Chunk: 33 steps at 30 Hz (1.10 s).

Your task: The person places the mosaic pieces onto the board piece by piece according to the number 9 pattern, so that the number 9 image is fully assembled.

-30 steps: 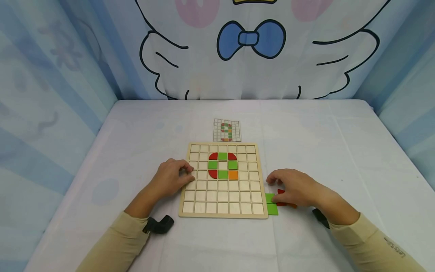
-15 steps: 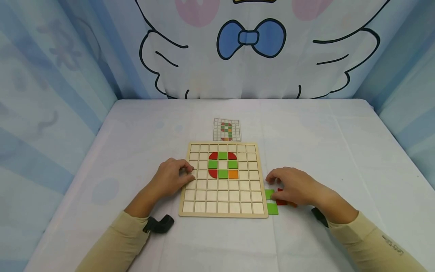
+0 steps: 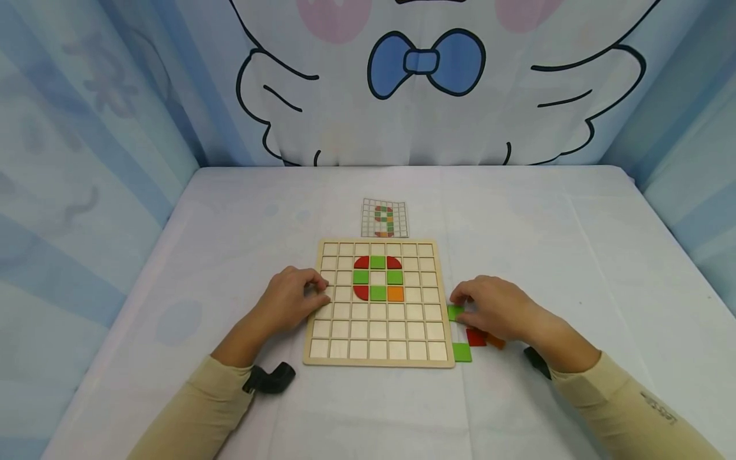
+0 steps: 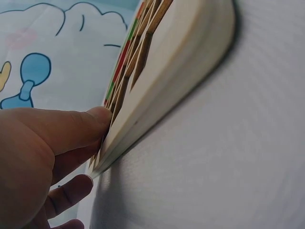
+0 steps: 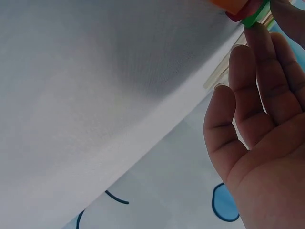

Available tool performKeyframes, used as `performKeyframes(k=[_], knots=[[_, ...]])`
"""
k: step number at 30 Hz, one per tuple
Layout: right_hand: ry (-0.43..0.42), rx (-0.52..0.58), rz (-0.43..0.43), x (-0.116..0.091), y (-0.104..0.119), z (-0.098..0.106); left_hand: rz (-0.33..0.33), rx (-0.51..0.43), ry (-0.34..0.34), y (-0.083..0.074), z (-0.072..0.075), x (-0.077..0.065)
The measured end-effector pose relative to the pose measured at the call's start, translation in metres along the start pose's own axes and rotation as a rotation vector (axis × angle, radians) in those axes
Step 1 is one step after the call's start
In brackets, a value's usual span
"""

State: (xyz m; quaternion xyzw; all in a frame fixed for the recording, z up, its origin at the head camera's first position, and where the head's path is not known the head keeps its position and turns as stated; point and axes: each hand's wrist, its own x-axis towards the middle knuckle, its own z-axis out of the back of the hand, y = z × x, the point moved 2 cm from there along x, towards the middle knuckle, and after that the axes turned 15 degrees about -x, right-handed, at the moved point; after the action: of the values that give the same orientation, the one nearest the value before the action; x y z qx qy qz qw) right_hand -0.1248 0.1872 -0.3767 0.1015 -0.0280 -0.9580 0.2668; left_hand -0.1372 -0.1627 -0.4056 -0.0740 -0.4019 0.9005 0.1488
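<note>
Pale wooden grid board (image 3: 377, 351) is lying flat with the left hand (image 3: 291, 300) resting fingertips on its left edge, and there's a ring of quarter-round red pieces (image 3: 361, 262), green squares (image 3: 377, 262) and one orange square (image 3: 395, 294) sitting around a bare cell. The right hand (image 3: 500, 310) has a loose green tile (image 3: 453, 313) pinched right by the board's right edge. Another green tile (image 3: 462, 352) lies flat beside the near right corner, with a red piece (image 3: 476, 337) and an orange piece (image 3: 496, 342) close together nearby, the orange one partly hidden.
</note>
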Motion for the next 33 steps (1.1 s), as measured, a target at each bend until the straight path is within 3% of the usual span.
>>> performKeyframes(k=[18,33], knots=[[0.007,0.000,-0.046,-0.001,-0.001,-0.001,-0.013,-0.015,-0.007,0.000,-0.001,0.000],[-0.056,-0.013,-0.010,0.005,0.008,0.006,0.005,0.002,-0.003,0.000,0.000,0.001]])
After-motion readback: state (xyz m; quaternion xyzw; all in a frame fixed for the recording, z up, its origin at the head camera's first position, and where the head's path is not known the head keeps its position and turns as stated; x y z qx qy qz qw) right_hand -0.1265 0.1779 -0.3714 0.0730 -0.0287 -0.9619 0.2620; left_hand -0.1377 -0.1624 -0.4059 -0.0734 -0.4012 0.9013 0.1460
